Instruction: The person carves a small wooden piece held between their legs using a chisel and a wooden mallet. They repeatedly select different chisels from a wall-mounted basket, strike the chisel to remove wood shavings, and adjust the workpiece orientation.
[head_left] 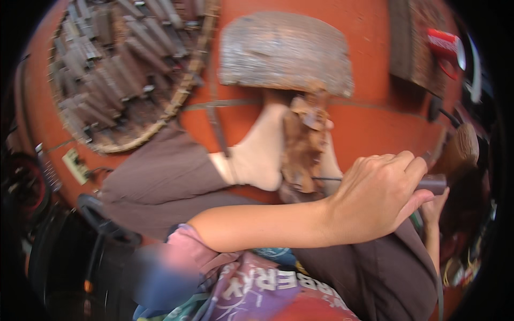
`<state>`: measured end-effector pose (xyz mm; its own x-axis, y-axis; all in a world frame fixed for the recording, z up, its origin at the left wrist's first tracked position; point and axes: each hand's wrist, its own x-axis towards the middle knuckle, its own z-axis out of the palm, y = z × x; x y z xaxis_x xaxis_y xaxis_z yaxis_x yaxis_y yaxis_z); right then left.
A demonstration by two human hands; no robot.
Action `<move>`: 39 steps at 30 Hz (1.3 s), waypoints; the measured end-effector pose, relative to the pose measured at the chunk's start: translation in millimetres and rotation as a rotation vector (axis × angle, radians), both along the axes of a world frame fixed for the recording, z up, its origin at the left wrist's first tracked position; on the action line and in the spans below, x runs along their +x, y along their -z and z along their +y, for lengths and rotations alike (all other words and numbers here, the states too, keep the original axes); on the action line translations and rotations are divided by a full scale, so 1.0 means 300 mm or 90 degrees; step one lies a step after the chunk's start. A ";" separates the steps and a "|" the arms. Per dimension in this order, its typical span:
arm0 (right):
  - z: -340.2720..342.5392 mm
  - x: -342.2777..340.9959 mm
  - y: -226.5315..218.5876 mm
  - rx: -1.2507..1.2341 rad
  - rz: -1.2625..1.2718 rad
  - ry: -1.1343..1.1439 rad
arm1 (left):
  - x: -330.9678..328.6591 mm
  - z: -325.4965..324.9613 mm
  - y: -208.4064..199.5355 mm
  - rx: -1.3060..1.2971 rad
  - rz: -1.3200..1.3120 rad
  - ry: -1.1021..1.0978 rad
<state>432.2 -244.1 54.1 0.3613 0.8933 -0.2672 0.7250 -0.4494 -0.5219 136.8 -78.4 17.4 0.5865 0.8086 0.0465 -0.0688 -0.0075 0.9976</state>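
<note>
The left grip (375, 192) was clenched round a dark cylinder (432, 184), whose end stuck out past the thumb. The right grip (435, 207) was just below that end, mostly hidden; I could not tell whether it held or only touched the piece. The cylinder was off the floor, over the right side of the lap, and a thin dark rod (326, 178) pointed leftward from the left grip; whether the two were joined was unclear.

The step in hand looked to be steadying or turning the cylinder between both hands. The next move, as I judged it, called for a firm left wrist, and for keeping the rod clear of the right foot (332, 155).

Further off, crumpled brown material (305, 147) lay between that foot and the left foot (257, 152). Beyond the feet, a silvery curved block (286, 51) rested on the red tiled floor (369, 53). A round woven tray (195, 80) of wooden pieces (120, 72) took up its far left corner, and a red can (447, 48) its far right
</note>
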 end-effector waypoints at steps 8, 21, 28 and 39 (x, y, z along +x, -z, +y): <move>0.061 -0.050 0.011 -0.055 -0.112 -0.159 | -0.565 0.378 0.164 0.099 0.604 -0.369; 0.225 -0.287 -0.009 -0.174 0.082 -0.229 | -0.819 0.384 0.273 -0.001 0.759 -0.440; 0.217 -0.279 -0.034 -0.282 0.080 -0.249 | -0.589 0.035 0.364 -0.081 0.700 -0.069; 0.281 -0.231 -0.113 -0.063 0.070 -0.316 | -0.319 0.068 0.017 -0.122 0.018 0.428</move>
<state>362.8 -159.7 88.0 -0.1350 0.9187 -0.3712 0.8068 -0.1155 -0.5794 41.2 -57.8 12.4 0.9614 0.2623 -0.0831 0.0289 0.2041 0.9785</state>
